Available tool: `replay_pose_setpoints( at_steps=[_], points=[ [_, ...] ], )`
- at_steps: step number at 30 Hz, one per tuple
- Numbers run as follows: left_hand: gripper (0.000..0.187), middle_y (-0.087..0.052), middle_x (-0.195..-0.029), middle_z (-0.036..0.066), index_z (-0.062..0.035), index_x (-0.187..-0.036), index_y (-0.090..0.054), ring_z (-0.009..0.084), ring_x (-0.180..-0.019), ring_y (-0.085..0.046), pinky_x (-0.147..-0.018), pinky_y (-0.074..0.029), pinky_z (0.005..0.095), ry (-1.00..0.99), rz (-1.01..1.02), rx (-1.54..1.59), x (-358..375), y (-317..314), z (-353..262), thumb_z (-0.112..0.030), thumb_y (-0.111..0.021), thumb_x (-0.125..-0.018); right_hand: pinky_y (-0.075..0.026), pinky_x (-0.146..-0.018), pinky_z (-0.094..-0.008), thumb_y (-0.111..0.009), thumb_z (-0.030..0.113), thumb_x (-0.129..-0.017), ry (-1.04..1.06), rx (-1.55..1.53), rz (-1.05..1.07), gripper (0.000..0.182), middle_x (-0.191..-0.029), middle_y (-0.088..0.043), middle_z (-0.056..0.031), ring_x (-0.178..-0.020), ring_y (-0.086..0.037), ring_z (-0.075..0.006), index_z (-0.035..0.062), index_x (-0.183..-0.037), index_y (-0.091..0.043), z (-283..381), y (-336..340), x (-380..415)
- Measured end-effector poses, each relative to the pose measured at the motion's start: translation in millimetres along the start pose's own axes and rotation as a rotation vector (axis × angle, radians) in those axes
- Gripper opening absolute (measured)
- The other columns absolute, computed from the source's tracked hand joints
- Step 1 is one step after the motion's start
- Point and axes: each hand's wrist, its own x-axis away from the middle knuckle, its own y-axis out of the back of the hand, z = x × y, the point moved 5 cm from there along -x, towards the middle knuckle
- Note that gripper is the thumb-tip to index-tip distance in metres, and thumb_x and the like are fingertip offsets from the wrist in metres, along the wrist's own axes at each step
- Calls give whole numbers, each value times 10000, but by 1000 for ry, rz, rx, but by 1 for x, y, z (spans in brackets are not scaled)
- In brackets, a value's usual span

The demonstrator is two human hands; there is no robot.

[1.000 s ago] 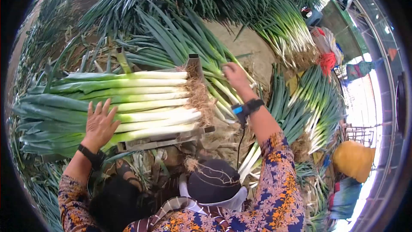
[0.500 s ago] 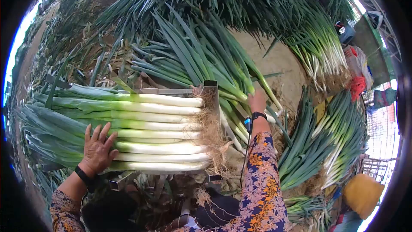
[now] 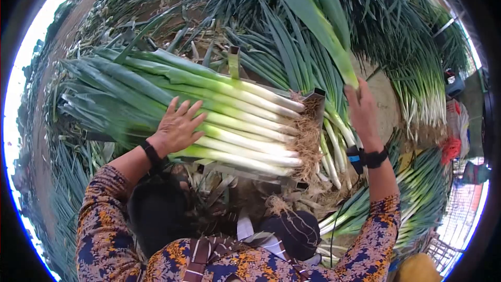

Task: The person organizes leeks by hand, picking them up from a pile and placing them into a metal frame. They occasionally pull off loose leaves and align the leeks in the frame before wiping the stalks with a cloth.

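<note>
Leeks (image 3: 229,120), long, smooth, white with hairy roots, lie stacked. Left hand (image 3: 177,125) rests spread flat on them. Right hand (image 3: 361,109), beside the stack, grips a green leaf (image 3: 318,26).

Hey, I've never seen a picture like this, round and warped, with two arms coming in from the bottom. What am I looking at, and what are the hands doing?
There is no machine here. A camera worn on a person's head looks forward and down, and its wide lens bends the picture into a circle. The two arms in patterned sleeves are that person's own.

The left hand lies flat, fingers spread, on a stack of long leeks with white stalks and green tops. The leeks lie side by side in a grey metal frame, with their stringy roots at the frame's right end.

The right hand is raised and closed around a single green leek leaf stalk that reaches up out of the picture.

More heaps of loose leeks lie around on the ground.
</note>
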Motion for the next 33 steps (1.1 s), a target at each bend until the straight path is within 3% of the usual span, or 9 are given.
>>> replay_pose_setpoints(
  at_steps=[2,4,6,10,16,18,22,27,33],
  points=[
    [517,-443,-1457,144,-141,-1310,-576,346,-1295,-420,-1146,-207,541,-8,-47,0,4,-3,3,-409,-626,-870,-480,-710,-336,-592,314,-984,158,-271,41,383,-933,-649,-133,-801,-595,-161,35,-1247,-577,65,-18,-9],
    [509,-451,-1448,144,-145,-1309,-574,343,-1292,-421,-1140,-218,536,-20,-83,14,2,-5,1,-407,-620,-876,-489,-709,-356,-604,320,-973,25,-278,278,380,-956,-650,-143,-787,-621,-211,51,-1239,-577,128,-39,-12],
    [498,-461,-1438,144,-145,-1305,-576,340,-1291,-420,-1134,-226,533,-15,-104,26,4,-5,3,-406,-614,-882,-494,-709,-389,-610,335,-962,294,-330,255,393,-918,-652,-164,-787,-640,-284,42,-1222,-575,178,-72,-14],
    [493,-485,-1399,136,-140,-1286,-581,328,-1268,-432,-1096,-249,516,-23,-117,20,3,-8,6,-452,-564,-905,-494,-718,-417,-623,371,-939,401,-413,404,432,-925,-645,-190,-813,-640,-352,40,-1213,-573,235,-143,7],
    [562,-567,-1238,106,-72,-1250,-582,272,-1154,-500,-1003,-319,468,2,-87,65,6,-8,6,-511,-545,-902,-510,-781,-416,-623,376,-942,275,-218,600,480,-991,-660,-198,-895,-657,-345,49,-1286,-546,182,-232,53],
    [581,-596,-1214,108,-56,-1226,-592,278,-1137,-519,-991,-333,476,48,38,158,4,-16,6,-532,-549,-896,-502,-839,-430,-599,402,-957,452,-177,516,501,-1013,-654,-209,-954,-645,-353,60,-1318,-534,131,-265,63],
    [633,-615,-1203,114,-48,-1220,-612,285,-1118,-538,-996,-346,490,-77,-302,55,18,0,2,-579,-547,-883,-493,-872,-438,-561,415,-978,364,-201,526,481,-1040,-645,-210,-989,-618,-382,95,-1336,-533,117,-278,62],
    [505,-597,-1159,100,-57,-1106,-665,279,-1114,-528,-994,-367,475,-148,-413,170,27,0,4,-491,-640,-849,-496,-825,-457,-553,415,-977,227,-97,555,423,-1051,-635,-190,-980,-613,-378,152,-1308,-558,120,-269,71],
    [360,-582,-1189,90,-110,-1041,-688,287,-1138,-517,-1029,-356,472,-167,-455,130,25,19,11,-407,-680,-838,-498,-721,-475,-575,385,-941,313,53,282,343,-919,-620,-178,-856,-613,-362,200,-1227,-615,123,-273,89]
  ],
)
